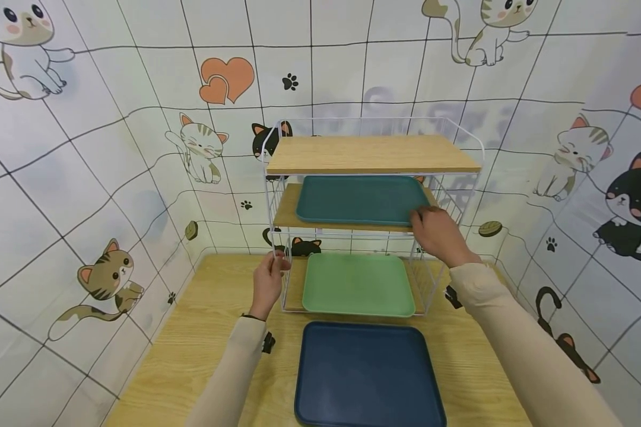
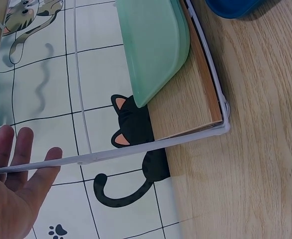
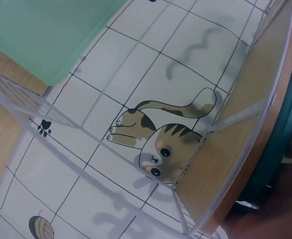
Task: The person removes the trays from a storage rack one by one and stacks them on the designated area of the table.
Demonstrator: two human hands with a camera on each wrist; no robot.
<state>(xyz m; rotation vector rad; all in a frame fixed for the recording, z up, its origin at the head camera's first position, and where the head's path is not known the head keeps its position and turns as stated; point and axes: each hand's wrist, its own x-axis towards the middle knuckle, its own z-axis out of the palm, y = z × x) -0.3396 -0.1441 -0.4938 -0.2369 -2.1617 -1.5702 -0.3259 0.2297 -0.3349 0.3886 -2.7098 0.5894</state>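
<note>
Plainly, we have the right hand (image 1: 439, 235), right of centre, pinching the near right corner of a teal, rounded rectangular, plastic-looking tray (image 1: 360, 200) on the middle wooden shelf (image 1: 287, 210). The tray stretches leftward from that hand, long axis across the frame, so we judge any move hinges on this held corner. The left hand (image 1: 268, 281), farther from it, curls round a post of the white wire rack (image 2: 136, 149). Below, we see a pale green rectangular tray (image 1: 359, 284); bottom centre, a navy rectangular tray (image 1: 368, 373).
</note>
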